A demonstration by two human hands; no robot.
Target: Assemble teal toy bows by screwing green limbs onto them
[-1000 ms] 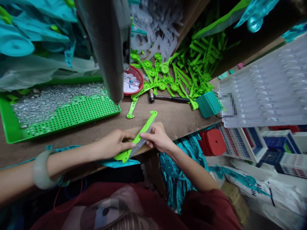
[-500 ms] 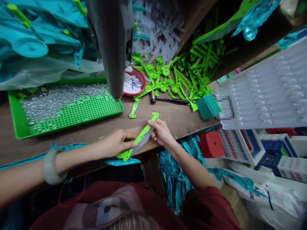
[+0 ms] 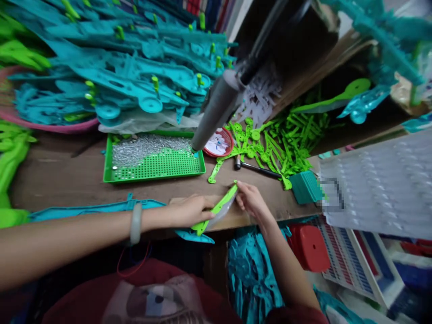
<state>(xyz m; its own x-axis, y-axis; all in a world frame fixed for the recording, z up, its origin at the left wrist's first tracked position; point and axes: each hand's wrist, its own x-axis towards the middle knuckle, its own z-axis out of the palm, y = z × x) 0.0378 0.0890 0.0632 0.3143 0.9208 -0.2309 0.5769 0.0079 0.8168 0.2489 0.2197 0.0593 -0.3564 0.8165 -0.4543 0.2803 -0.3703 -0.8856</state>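
Observation:
Between both hands is a long green plastic part, slanted across the bench's front edge, with a translucent blade-shaped strip along its near side. My left hand is closed on its lower end, thumb and fingers pinching it. At the upper tip, my right hand has its thumb and forefinger closed on the part, other fingers curled. Under my left forearm lies a long turquoise plastic part; a turquoise piece sticks out below the green part's lower end.
Beyond the hands are a green perforated tray of small metal pins, a red basket and a hammer. A grey metal cylinder hangs over the tray. Green parts and turquoise parts are piled behind. A red stool stands right.
The view has swung left and pulled back, showing more of the turquoise pile. My right hand has shifted up to the green part's tip; my left still grips the lower end.

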